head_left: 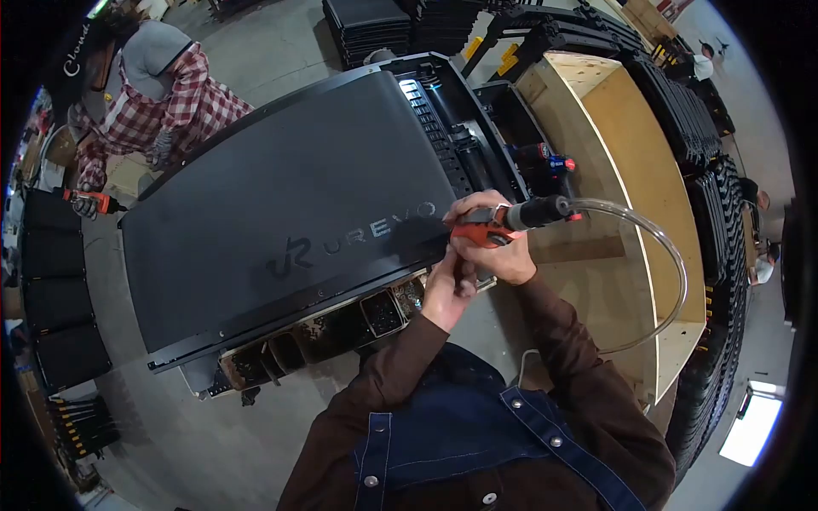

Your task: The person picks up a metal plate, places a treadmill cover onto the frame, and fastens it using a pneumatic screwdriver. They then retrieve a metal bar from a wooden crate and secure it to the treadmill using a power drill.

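A black treadmill (281, 162) with a UREVO logo lies across the bench in front of me, its motor compartment (469, 140) uncovered at the right end. My right hand (503, 255) is closed around an orange-and-black power driver (481, 232) at the near right corner of the treadmill. From the driver's back end a clear hose (673, 255) loops off to the right. Just below it, my left hand (450, 285) has its fingers curled together against the treadmill's near edge; whatever they pinch is hidden.
Bins of small hardware (315, 341) sit under the near edge. To the right stands a large plywood box (613, 111), with stacked black frames (682, 111) behind it. Across the treadmill, a co-worker in a checked shirt (187, 94) holds another orange driver (102, 203).
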